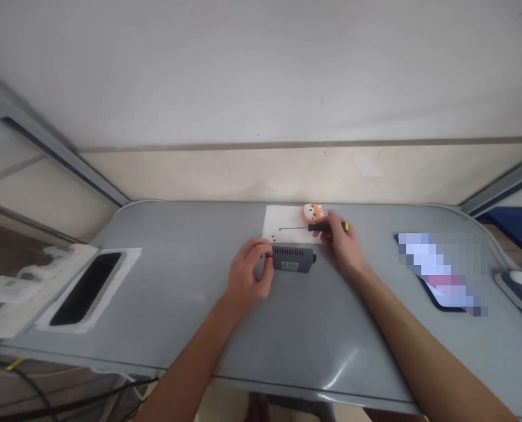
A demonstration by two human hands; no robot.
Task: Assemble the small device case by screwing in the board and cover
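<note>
- Left hand (249, 266): grip closed around the left end of a dark grey box (292, 258), fingers curled over its edge.
- Box lies flat on the tabletop (199, 305), near centre, vented long side facing the camera.
- Right hand (342, 243): grip closed on the handle of a screwdriver (317, 227), just behind the box's right end.
- Thin shaft points left, low over a white sheet (282, 220).
- Sheet lies just behind the box; small dark specks (273, 238) on it, too small to identify.
- Orange figure (312, 211) at the sheet's far right corner.
- Phone (440, 275) well to the right, screen blurred.
- Dark slot (85, 287) in the tabletop at far left; power strip (32, 275) beyond it.
</note>
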